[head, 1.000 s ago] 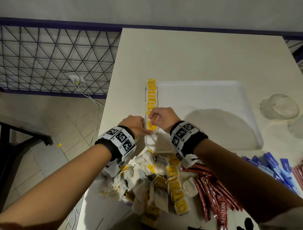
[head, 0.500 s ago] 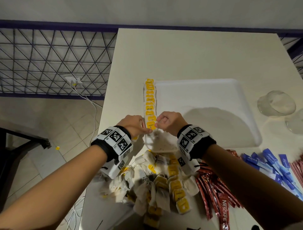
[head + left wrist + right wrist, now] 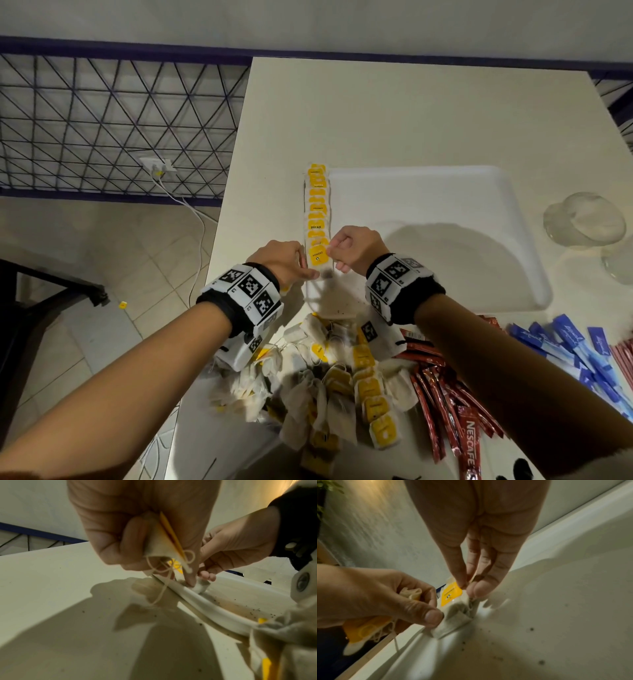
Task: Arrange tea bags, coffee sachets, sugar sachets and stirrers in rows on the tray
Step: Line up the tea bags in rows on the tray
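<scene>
Indoor refreshment table, likely in a home or small office; which of the two cannot be told.

A pale table [image 3: 411,113] is set against a plain wall with a dark blue skirting strip at 12 o'clock. Beige floor tiles [image 3: 113,240] are seen at 9 o'clock, below a black wire-mesh panel [image 3: 113,123] at 10 o'clock, where a wall socket [image 3: 158,165] with a white cable is fitted. Hot-drink supplies are laid out: tea bags [image 3: 337,383] at 6 o'clock, red Nescafé sachets [image 3: 445,404] at 5 o'clock.

Both hands meet fingertip to fingertip, left hand [image 3: 286,259] and right hand [image 3: 354,247] curled, pinching.
</scene>
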{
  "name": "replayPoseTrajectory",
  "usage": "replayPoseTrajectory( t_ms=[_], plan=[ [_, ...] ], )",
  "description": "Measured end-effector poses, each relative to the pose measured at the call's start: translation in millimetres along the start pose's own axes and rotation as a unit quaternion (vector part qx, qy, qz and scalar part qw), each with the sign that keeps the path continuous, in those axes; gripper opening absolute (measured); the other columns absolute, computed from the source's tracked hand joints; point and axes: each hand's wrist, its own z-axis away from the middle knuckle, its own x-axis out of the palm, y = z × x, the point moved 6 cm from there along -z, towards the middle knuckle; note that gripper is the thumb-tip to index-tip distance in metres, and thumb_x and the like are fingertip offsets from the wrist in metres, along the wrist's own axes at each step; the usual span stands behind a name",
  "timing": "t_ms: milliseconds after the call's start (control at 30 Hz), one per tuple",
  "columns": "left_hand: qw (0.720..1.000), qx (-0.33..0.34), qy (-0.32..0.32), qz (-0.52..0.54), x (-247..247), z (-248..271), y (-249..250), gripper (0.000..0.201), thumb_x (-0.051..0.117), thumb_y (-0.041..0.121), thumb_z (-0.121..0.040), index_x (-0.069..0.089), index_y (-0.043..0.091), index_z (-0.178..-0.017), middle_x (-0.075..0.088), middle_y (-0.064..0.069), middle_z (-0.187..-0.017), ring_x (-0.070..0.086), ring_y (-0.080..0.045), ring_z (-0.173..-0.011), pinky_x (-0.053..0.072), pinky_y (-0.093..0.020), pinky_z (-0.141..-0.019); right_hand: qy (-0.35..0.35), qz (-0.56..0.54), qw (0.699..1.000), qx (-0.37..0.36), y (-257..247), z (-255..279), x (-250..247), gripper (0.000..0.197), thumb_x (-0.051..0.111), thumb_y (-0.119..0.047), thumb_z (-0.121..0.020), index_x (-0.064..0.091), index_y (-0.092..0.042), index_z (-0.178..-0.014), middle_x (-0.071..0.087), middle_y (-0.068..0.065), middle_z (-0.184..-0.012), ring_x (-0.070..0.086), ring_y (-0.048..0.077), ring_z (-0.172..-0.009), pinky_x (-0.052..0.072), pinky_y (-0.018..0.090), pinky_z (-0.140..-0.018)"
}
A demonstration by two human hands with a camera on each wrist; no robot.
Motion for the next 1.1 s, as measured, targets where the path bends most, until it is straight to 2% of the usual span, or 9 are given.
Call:
replayPoseTrajectory(
  t_ms=[67,167,233,467,633,767,900,1033,1100],
  plan=[
    [1.000,-0.001,0.009,0.015,-0.5,0.0,-1.2,0.030,0.071,0.044,-0.077,0.048,0.026,-0.072,0.061,0.001,-0.085,0.058,-0.018,-0.082,0.044,-0.029,-0.074,-0.004,-0.021,1.000,0.006,0.8,3.5,-1.3,0.007,0.063,-0.015,-0.082,0.056,-0.017,-0.082,0.062,0.003,-0.062,0.062,0.020,-0.063,0.055,0.030,-0.078],
    [0.999,0.003,0.022,0.027,-1.6,-0.4,-1.1,0.028,0.071,0.041,-0.078,0.048,0.026,-0.072,0.064,-0.001,-0.087,0.059,-0.019,-0.082,0.045,-0.031,-0.075,-0.029,-0.042,0.998,0.035,5.8,7.7,1.4,0.022,0.069,-0.013,-0.079,0.054,-0.013,-0.096,0.063,0.005,-0.069,0.062,0.017,-0.059,0.050,0.013,-0.060],
    [0.999,0.001,0.027,0.030,-2.2,-0.8,-1.2,0.028,0.071,0.040,-0.078,0.048,0.025,-0.071,0.061,0.001,-0.084,0.058,-0.018,-0.080,0.045,-0.030,-0.074,-0.052,-0.067,0.995,0.057,8.6,9.9,7.2,0.029,0.074,-0.007,-0.075,0.056,-0.007,-0.099,0.061,0.005,-0.070,0.060,0.013,-0.055,0.052,0.016,-0.059],
    [0.999,0.007,0.052,0.005,-7.3,-0.9,3.1,0.029,0.066,0.038,-0.084,0.043,0.026,-0.071,0.050,0.006,-0.075,0.050,-0.017,-0.076,0.035,-0.021,-0.055,-0.033,-0.048,0.997,0.041,7.0,4.1,10.0,0.023,0.073,-0.001,-0.073,0.053,-0.012,-0.067,0.058,-0.002,-0.053,0.056,0.006,-0.043,0.054,0.021,-0.062],
    [0.997,0.018,0.077,-0.004,-10.9,-1.6,8.4,0.024,0.060,0.038,-0.088,0.049,0.019,-0.096,0.052,-0.003,-0.092,0.049,-0.021,-0.083,0.037,-0.026,-0.070,-0.028,-0.028,0.999,0.033,5.1,0.2,6.4,0.026,0.066,-0.002,-0.078,0.050,-0.016,-0.064,0.047,-0.014,-0.028,0.045,-0.005,-0.028,0.038,0.003,-0.040],
    [0.997,0.014,0.079,-0.012,-12.4,-2.3,9.6,0.026,0.058,0.039,-0.089,0.051,0.016,-0.100,0.059,-0.010,-0.103,0.055,-0.025,-0.093,0.038,-0.026,-0.071,-0.026,-0.010,0.999,0.032,5.7,-3.9,6.4,0.025,0.067,-0.002,-0.076,0.052,-0.017,-0.063,0.051,-0.010,-0.034,0.046,-0.004,-0.030,0.039,0.005,-0.045],
    [0.996,0.018,0.082,0.014,-15.8,1.2,6.3,0.027,0.060,0.042,-0.087,0.047,0.019,-0.086,0.056,-0.002,-0.091,0.056,-0.024,-0.093,0.037,-0.027,-0.065,-0.021,-0.021,0.999,0.035,4.7,-0.5,3.3,0.020,0.069,-0.012,-0.078,0.053,-0.018,-0.068,0.058,-0.003,-0.053,0.054,0.000,-0.040,0.050,0.016,-0.063],
    [0.990,0.001,0.062,0.127,-24.1,7.4,-0.2,0.034,0.052,0.052,-0.088,0.054,0.019,-0.081,0.052,0.001,-0.074,0.051,-0.016,-0.066,0.040,-0.023,-0.053,0.006,-0.035,0.999,0.002,-7.4,15.2,-7.7,0.020,0.071,-0.022,-0.078,0.053,-0.019,-0.071,0.058,-0.001,-0.059,0.059,0.016,-0.057,0.052,0.025,-0.068],
    [0.967,-0.021,0.004,0.253,-21.5,11.9,0.1,0.038,0.045,0.051,-0.092,0.058,0.016,-0.087,0.049,-0.004,-0.077,0.045,-0.015,-0.057,0.039,-0.019,-0.044,-0.039,-0.073,0.997,-0.008,-17.4,25.3,-4.2,0.018,0.071,-0.024,-0.077,0.055,-0.019,-0.074,0.061,0.002,-0.065,0.061,0.020,-0.062,0.054,0.034,-0.075]
  ],
)
